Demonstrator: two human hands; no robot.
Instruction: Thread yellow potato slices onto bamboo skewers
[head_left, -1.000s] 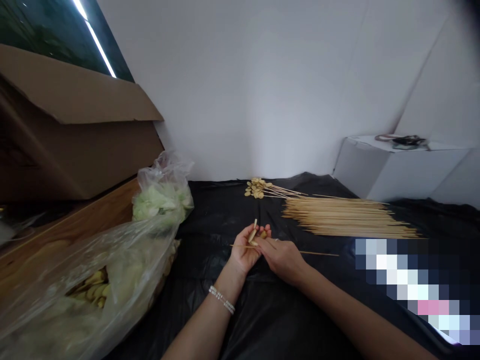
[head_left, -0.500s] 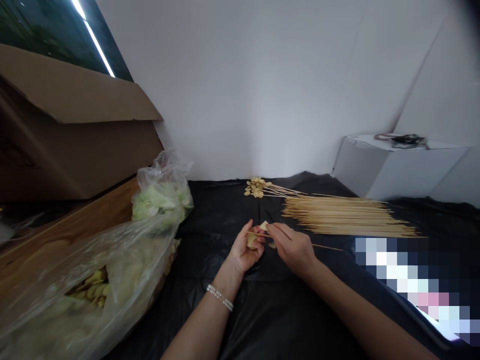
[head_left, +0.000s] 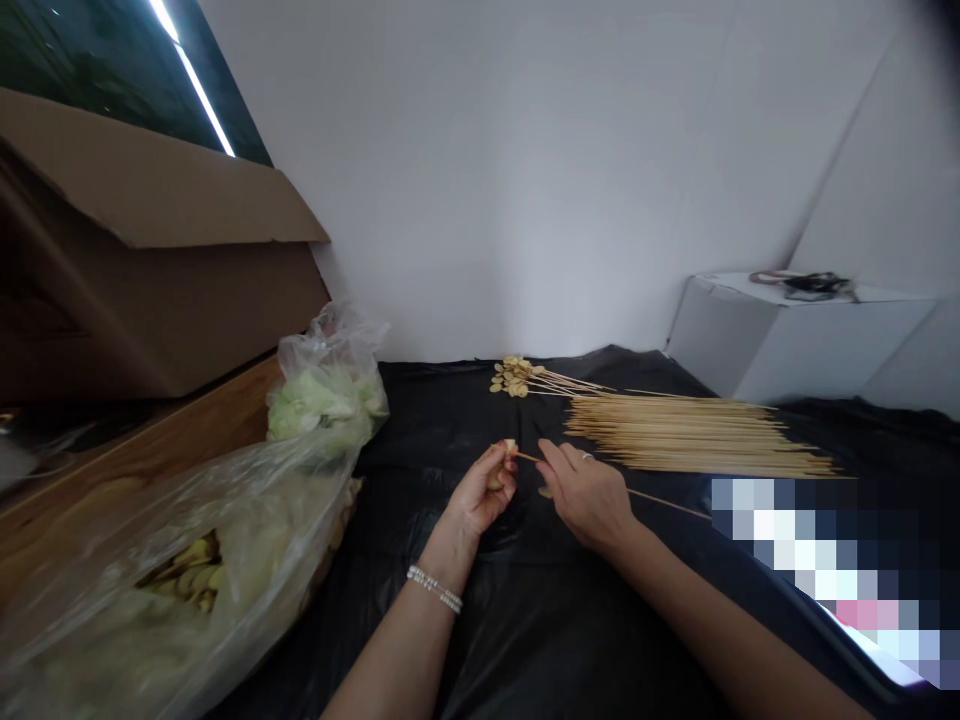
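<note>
My left hand (head_left: 480, 495) is closed around pale yellow slices, likely potato, with one slice (head_left: 511, 445) standing between thumb and fingertips. Into that slice runs the tip of a thin bamboo skewer (head_left: 667, 503), or it touches it; the fingers hide which. My right hand (head_left: 589, 497) grips the skewer further along, and its back end slants down to the right. Just under my right fingers a loose slice (head_left: 545, 492) lies on the black plastic sheet (head_left: 517, 620). More slices (head_left: 201, 575) show through an opening in the clear plastic bag (head_left: 277, 530) on the left.
Beyond my hands lie skewers with slices on their ends (head_left: 516, 377) and a wide pile of bare skewers (head_left: 697, 432). A bag of cut greens (head_left: 322, 405) and a cardboard box (head_left: 165, 300) stand left. At right are a white box (head_left: 795, 330) and a pixelated bright device (head_left: 832, 590).
The slice at my right fingertips is now held by my left fingers at the skewer's tip. My right hand has slid back slightly on the skewer.
</note>
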